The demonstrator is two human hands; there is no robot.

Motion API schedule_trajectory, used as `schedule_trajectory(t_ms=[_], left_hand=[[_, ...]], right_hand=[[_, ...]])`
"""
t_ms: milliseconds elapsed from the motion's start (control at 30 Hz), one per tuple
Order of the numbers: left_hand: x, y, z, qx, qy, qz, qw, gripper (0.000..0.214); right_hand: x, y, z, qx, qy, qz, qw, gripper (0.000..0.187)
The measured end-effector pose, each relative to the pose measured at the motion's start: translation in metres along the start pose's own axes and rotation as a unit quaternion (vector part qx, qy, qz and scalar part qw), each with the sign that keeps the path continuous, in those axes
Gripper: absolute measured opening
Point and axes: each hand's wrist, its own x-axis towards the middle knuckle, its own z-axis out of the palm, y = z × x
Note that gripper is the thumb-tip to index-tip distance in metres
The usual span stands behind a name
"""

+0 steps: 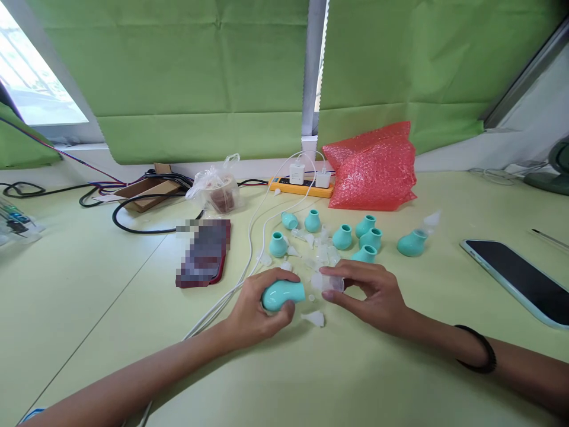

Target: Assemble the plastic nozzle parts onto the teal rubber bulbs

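Note:
My left hand (262, 305) is closed around a turquoise rubber bulb (281, 295), its neck pointing right. Between the thumb and fingers of my right hand (368, 293) is a clear plastic cup-shaped piece (329, 282), a short gap from the bulb's neck. A small white tapered nozzle (315, 318) lies on the table just below. Beyond my hands stand several more turquoise bulbs (342, 237), mostly with open necks up, one lying on its side (289, 221). Loose clear plastic parts (326, 255) lie among them. One bulb (412, 243) at the right has a clear tip fitted.
White cables (249, 261) run under my left forearm to an orange power strip (302, 187). A red bubble-wrap bag (373, 169) stands behind the bulbs. One phone (204, 252) lies left, another phone (515, 279) right. A bagged cup (221, 196) and a cardboard box (149, 193) sit at the back.

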Motion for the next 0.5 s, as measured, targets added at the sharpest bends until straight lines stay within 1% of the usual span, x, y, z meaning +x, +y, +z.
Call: schedule_trajectory(t_ms=[33, 133, 233, 300, 367, 433, 500], left_hand=[[-0.001, 0.001, 0.001, -0.014, 0.0, -0.022, 1.0, 0.02], [-0.002, 0.002, 0.002, -0.06, -0.003, -0.082, 0.995, 0.032], [-0.001, 0.002, 0.003, -0.102, -0.018, -0.115, 0.988, 0.031], [-0.001, 0.002, 0.004, -0.111, -0.025, -0.122, 0.986, 0.029], [-0.002, 0.001, 0.005, -0.102, -0.019, -0.118, 0.988, 0.028], [-0.003, 0.001, 0.007, -0.08, -0.005, -0.101, 0.992, 0.027], [-0.004, 0.001, 0.008, -0.055, 0.003, -0.071, 0.996, 0.025]], right_hand=[[0.0, -0.001, -0.001, -0.005, -0.016, -0.02, 1.0, 0.025], [-0.001, -0.003, -0.001, -0.031, -0.062, -0.057, 0.996, 0.032], [-0.002, -0.005, -0.002, -0.058, -0.089, -0.085, 0.991, 0.032], [-0.002, -0.007, -0.002, -0.076, -0.103, -0.108, 0.986, 0.028], [-0.002, -0.01, -0.003, -0.121, -0.115, -0.14, 0.976, 0.025], [-0.002, -0.013, -0.005, -0.197, -0.125, -0.181, 0.955, 0.023], [-0.002, -0.015, -0.006, -0.268, -0.139, -0.224, 0.927, 0.021]])
